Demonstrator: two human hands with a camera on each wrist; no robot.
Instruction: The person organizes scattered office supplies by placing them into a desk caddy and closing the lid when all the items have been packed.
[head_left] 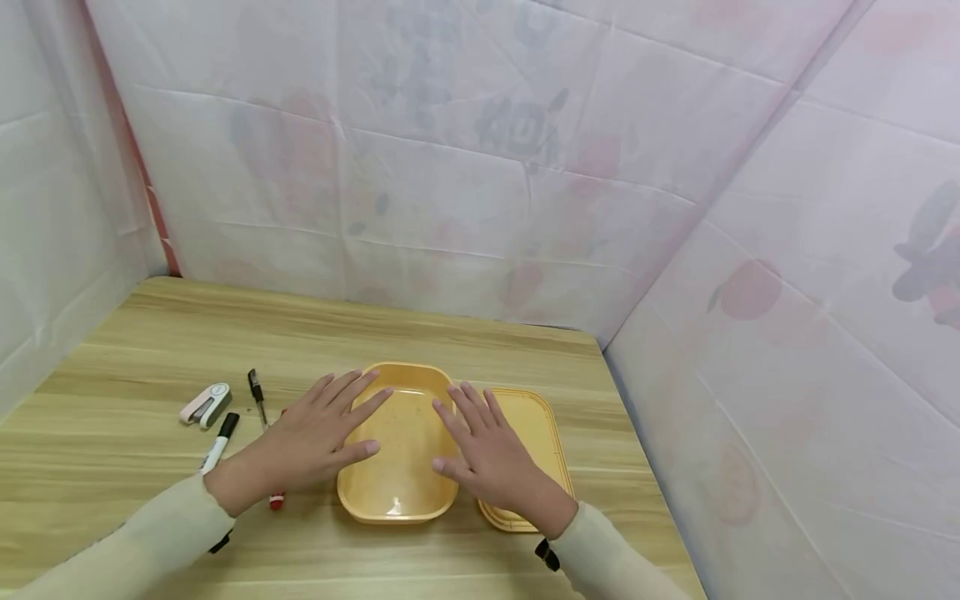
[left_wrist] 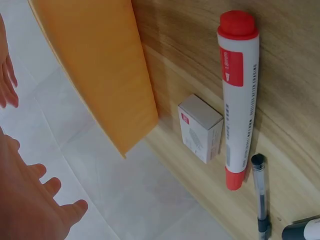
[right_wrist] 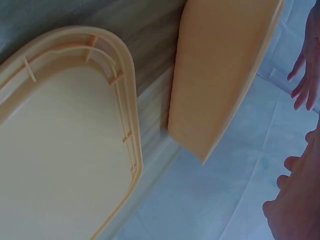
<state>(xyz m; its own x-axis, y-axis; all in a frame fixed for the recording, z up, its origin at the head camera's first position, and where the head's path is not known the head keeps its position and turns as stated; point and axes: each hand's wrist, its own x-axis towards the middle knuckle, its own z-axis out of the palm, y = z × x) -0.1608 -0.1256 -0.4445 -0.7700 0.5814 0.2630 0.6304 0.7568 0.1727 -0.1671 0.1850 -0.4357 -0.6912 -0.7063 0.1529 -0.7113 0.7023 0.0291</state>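
Observation:
A yellow-orange plastic box (head_left: pixel 405 467), open at the top with nothing inside, sits in the middle of the table. Its matching lid (head_left: pixel 534 425) lies to the right, showing a raised ribbed rim (right_wrist: pixel 127 90) in the right wrist view. Above the box's left side is my left hand (head_left: pixel 318 437), fingers straight and spread. My right hand (head_left: pixel 491 458) is spread the same way over the box's right side and part of the lid. Both hands are raised above the rim and hold nothing.
Left of the box lie a red-capped marker (left_wrist: pixel 239 100), a small white carton (left_wrist: pixel 200 127), a pen (head_left: pixel 257 392), a black-capped marker (head_left: pixel 220 442) and a pink-and-white stapler (head_left: pixel 206 406). Printed sheeting (head_left: pixel 450 192) walls the table (head_left: pixel 315 321) at the back and sides.

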